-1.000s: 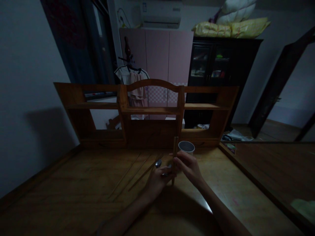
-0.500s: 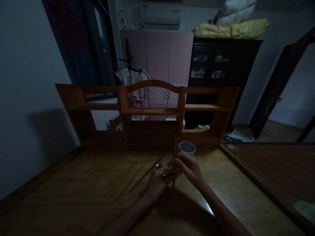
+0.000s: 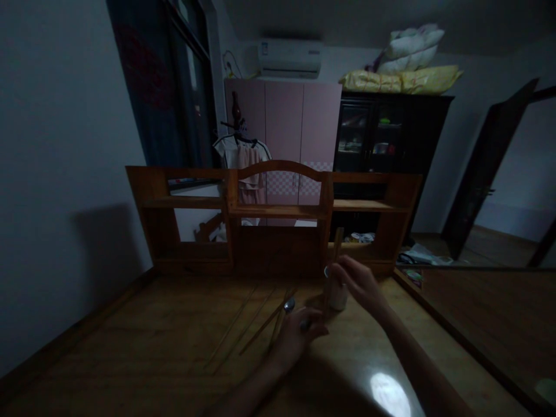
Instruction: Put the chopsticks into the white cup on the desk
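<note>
My right hand [image 3: 358, 284] is closed around wooden chopsticks [image 3: 339, 238], held nearly upright with their tops above the fingers. Behind and below that hand stands a pale cup [image 3: 339, 298], its rim partly covered by the fingers. My left hand [image 3: 299, 333] is curled low over the table, left of the cup. A metal spoon [image 3: 289, 303] shows its bowl at the left hand's knuckles, and another shiny metal bit shows between the fingers. Left of this hand lie a brown chopstick [image 3: 260, 330] and thin pale sticks [image 3: 230, 327], slanting across the wood.
The wooden table [image 3: 143, 347] has a shelf unit [image 3: 278, 212] along its back edge. A wall [image 3: 56, 231] borders the left side. A raised wooden edge [image 3: 452, 330] runs along the right. Light glares off the front right of the tabletop.
My right hand has moved right with the chopsticks, away from my left hand and up to the cup. The left hand's fingers have loosened somewhat. The camera view has tilted up.
</note>
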Demonstrator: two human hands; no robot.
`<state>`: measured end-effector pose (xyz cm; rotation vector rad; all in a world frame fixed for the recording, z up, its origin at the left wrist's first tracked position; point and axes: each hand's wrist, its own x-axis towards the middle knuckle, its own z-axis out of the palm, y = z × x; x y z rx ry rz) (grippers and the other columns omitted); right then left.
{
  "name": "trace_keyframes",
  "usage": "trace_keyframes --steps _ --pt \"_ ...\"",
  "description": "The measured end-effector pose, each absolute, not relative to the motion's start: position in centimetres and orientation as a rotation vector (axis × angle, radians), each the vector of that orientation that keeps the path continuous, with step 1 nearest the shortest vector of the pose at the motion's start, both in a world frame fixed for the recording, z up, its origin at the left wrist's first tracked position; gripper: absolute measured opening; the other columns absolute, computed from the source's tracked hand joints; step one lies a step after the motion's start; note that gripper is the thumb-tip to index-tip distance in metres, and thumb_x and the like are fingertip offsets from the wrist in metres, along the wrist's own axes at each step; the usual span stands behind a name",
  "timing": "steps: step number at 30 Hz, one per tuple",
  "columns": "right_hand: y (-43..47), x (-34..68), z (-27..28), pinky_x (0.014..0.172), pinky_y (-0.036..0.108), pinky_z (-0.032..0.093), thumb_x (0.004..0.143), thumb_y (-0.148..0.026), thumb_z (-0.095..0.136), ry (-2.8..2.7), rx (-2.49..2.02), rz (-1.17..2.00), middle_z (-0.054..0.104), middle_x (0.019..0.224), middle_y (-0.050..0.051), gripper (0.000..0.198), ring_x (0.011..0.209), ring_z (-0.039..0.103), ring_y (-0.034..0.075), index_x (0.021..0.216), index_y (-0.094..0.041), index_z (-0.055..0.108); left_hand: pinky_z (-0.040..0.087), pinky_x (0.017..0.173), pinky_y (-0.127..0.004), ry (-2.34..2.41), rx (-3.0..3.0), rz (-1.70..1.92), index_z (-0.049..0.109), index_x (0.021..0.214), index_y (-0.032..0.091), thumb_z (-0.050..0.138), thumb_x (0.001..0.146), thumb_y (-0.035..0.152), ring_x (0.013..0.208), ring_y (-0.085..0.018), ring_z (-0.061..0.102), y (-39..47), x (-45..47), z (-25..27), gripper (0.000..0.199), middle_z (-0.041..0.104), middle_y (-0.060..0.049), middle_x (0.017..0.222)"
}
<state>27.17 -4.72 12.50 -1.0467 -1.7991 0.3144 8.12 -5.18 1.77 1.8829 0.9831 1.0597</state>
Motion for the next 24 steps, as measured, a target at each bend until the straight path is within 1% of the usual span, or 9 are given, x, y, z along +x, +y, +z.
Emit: trace_keyframes --steps 2,4,7,9,13,15,20,24 --pt "-3.5 29.1 15.4 0.055 0.025 0.040 0.093 -0.042 0.050 -1.708 -1.032 0.264 0.054 0.064 -0.001 0.026 0.059 0.053 0.014 0.080 -0.019 0.053 0.045 0.071 -0.027 0.984 1.941 0.987 0.073 0.088 0.020 0.072 0.072 0.044 0.080 -0.019 0.062 -5.4 7.9 1.8 0.029 0.069 -0.003 0.090" --pt "-1.7 31.1 17.8 0.058 0.026 0.043 0.091 -0.046 0.052 -1.682 -1.033 0.240 0.059 0.067 0.001 0.028 0.062 0.057 0.016 0.085 -0.018 0.056 0.045 0.071 -0.027 0.938 1.981 0.927 0.073 0.084 0.020 0.069 0.075 0.047 0.081 -0.019 0.062 -5.3 7.7 1.6 0.029 0.068 -0.003 0.090" --pt "1.2 33.5 19.0 0.060 0.027 0.046 0.088 -0.052 0.052 -1.702 -1.105 0.263 0.063 0.074 0.005 0.036 0.064 0.059 0.016 0.091 -0.016 0.059 0.044 0.076 -0.028 0.863 2.057 0.877 0.073 0.081 0.019 0.063 0.080 0.048 0.085 -0.020 0.061 -5.0 7.5 1.0 0.030 0.067 -0.005 0.090" --pt "2.8 34.4 18.2 0.060 0.027 0.046 0.085 -0.056 0.053 -1.770 -1.203 0.320 0.064 0.076 0.006 0.041 0.065 0.060 0.017 0.090 -0.016 0.061 0.045 0.074 -0.029 0.840 2.082 0.832 0.073 0.079 0.018 0.059 0.083 0.050 0.081 -0.019 0.060 -4.7 7.5 0.6 0.035 0.066 -0.007 0.089" --pt "4.5 34.6 15.1 0.056 0.027 0.044 0.080 -0.059 0.057 -1.875 -1.261 0.412 0.061 0.067 0.004 0.044 0.062 0.058 0.017 0.078 -0.015 0.062 0.046 0.054 -0.023 0.810 1.979 0.743 0.071 0.080 0.015 0.052 0.084 0.058 0.066 -0.014 0.060 -4.4 7.7 -0.3 0.047 0.063 -0.008 0.093" --pt "4.7 34.3 13.7 0.054 0.027 0.042 0.079 -0.059 0.057 -1.917 -1.265 0.469 0.061 0.066 0.004 0.045 0.061 0.057 0.017 0.077 -0.014 0.062 0.045 0.049 -0.021 0.817 1.937 0.734 0.070 0.081 0.014 0.049 0.086 0.059 0.062 -0.012 0.060 -4.3 7.8 -0.6 0.050 0.062 -0.008 0.093" --pt "5.2 34.1 11.7 0.048 0.025 0.037 0.079 -0.061 0.056 -1.979 -1.278 0.584 0.056 0.061 0.001 0.048 0.054 0.051 0.014 0.077 -0.013 0.061 0.048 0.053 -0.019 0.802 1.888 0.728 0.069 0.082 0.014 0.042 0.090 0.057 0.060 -0.010 0.062 -4.4 7.6 -0.6 0.052 0.064 -0.006 0.087" --pt "5.8 34.4 10.8 0.047 0.024 0.033 0.075 -0.062 0.060 -1.960 -1.306 0.584 0.051 0.059 -0.001 0.048 0.053 0.046 0.012 0.070 -0.014 0.060 0.049 0.055 -0.019 0.778 1.846 0.802 0.069 0.080 0.014 0.041 0.090 0.058 0.063 -0.011 0.063 -4.6 7.7 -0.5 0.054 0.064 -0.006 0.086"
